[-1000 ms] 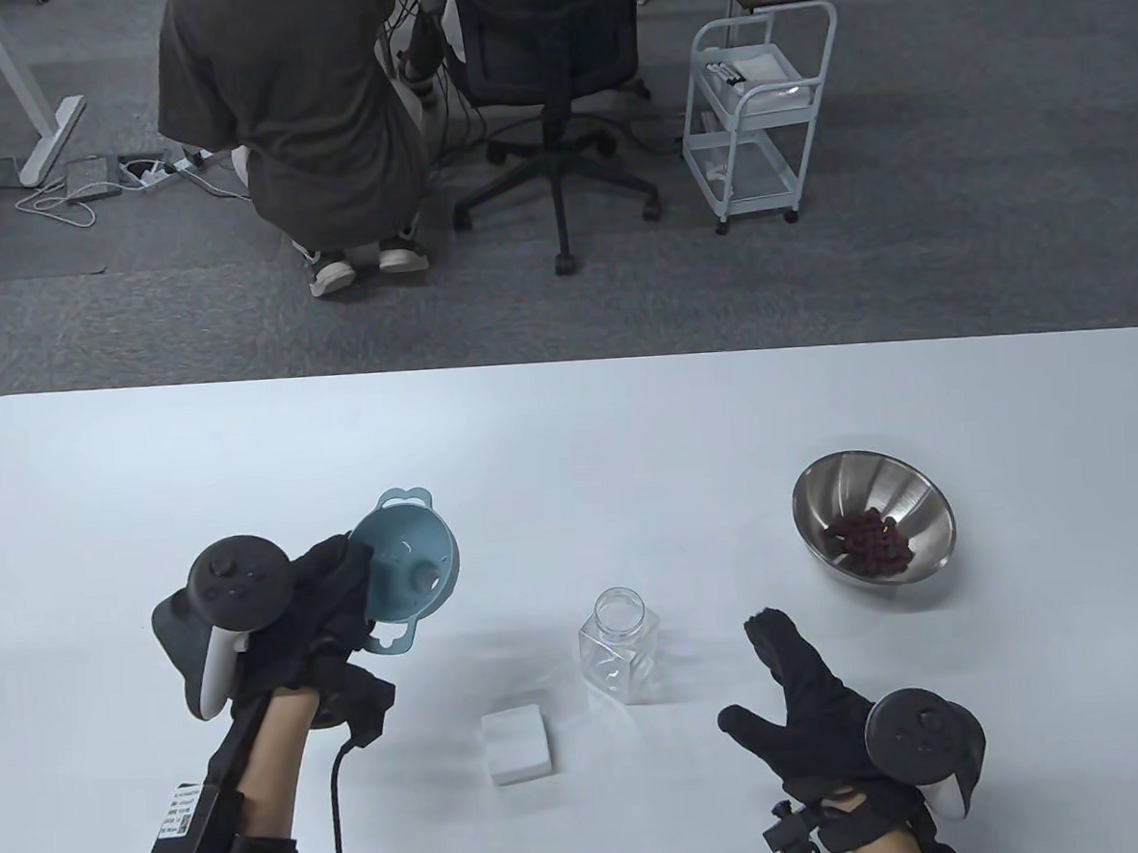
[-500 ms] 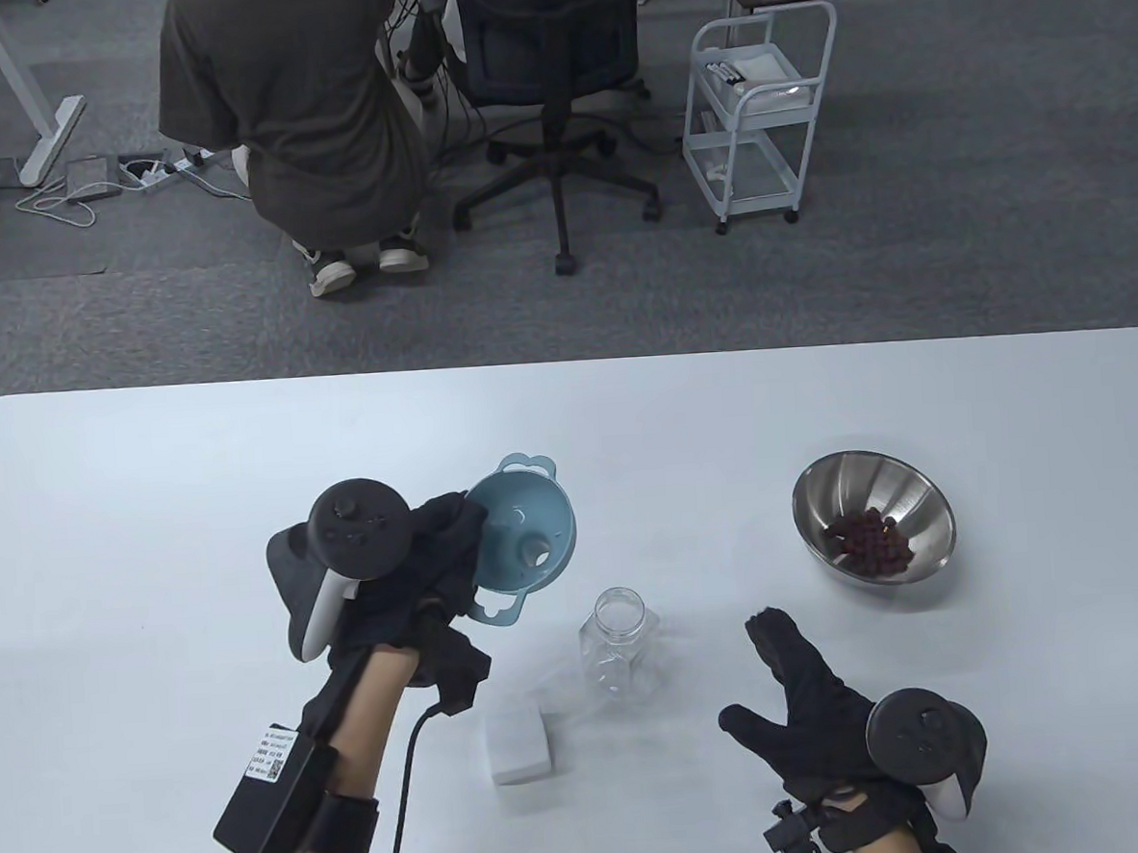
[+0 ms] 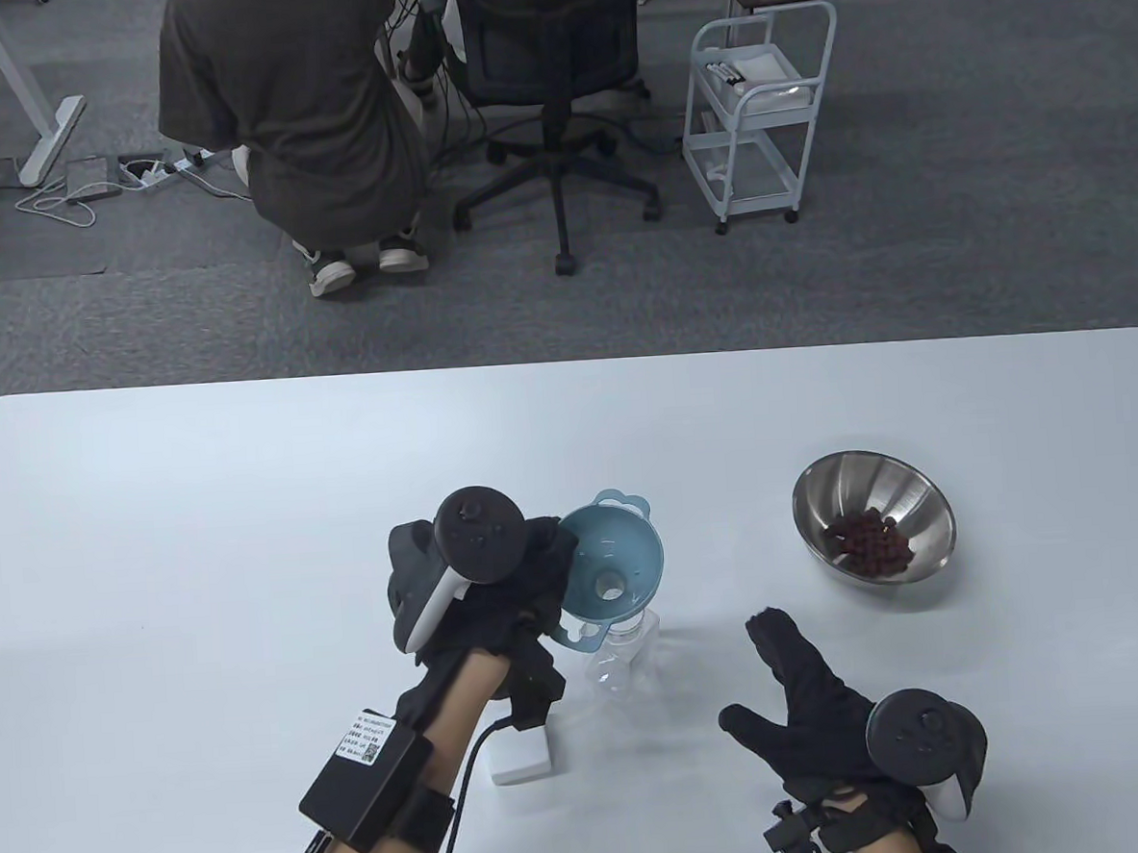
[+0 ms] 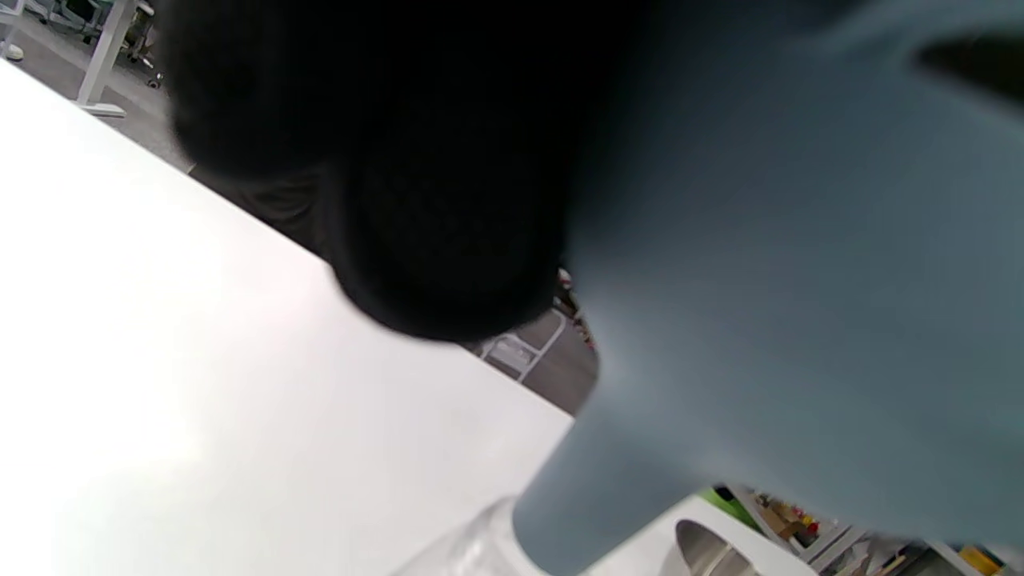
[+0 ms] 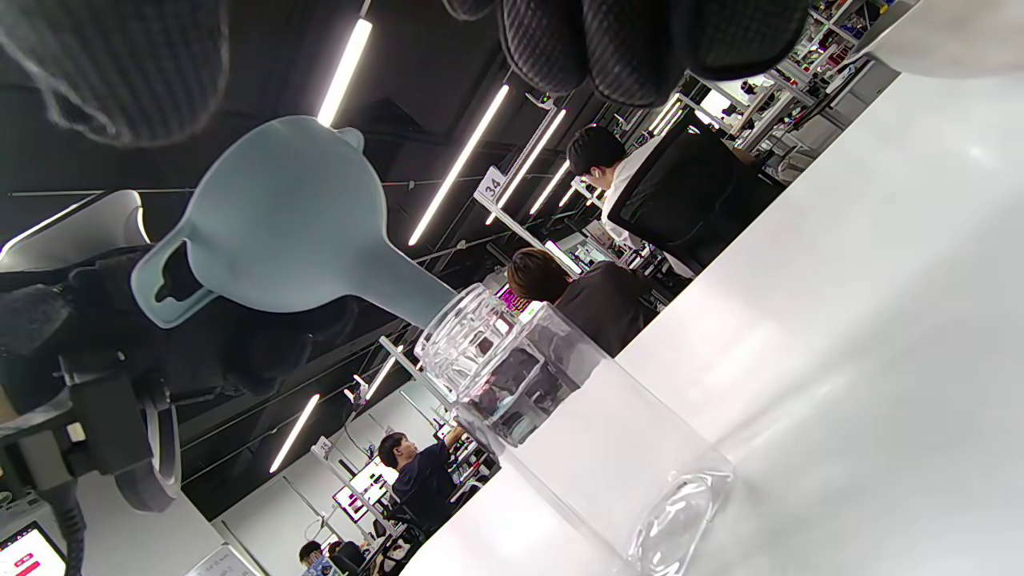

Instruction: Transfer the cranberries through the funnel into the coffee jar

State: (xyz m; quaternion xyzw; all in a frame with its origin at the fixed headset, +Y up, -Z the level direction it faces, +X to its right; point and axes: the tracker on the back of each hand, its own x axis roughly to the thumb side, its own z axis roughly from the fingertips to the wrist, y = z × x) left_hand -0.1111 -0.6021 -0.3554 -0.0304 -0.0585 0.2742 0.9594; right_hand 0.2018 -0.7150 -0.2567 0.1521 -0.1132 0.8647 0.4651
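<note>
My left hand (image 3: 530,583) grips a light blue funnel (image 3: 614,563) by its rim and holds it right over the mouth of the clear jar (image 3: 622,659). In the right wrist view the funnel's spout (image 5: 408,292) is at the jar's open neck (image 5: 472,340). The funnel fills the left wrist view (image 4: 800,280) beside my gloved fingers (image 4: 432,240). A steel bowl (image 3: 906,497) with dark red cranberries (image 3: 870,541) sits at the right. My right hand (image 3: 797,692) rests flat on the table, open and empty, right of the jar.
A small white block (image 3: 524,759) lies on the white table (image 3: 245,485) just in front of the jar, partly under my left wrist. Beyond the far table edge are a seated person, an office chair and a white cart.
My left hand has carried the funnel to the right, from the table's left part to directly over the jar's mouth. My right hand has not moved.
</note>
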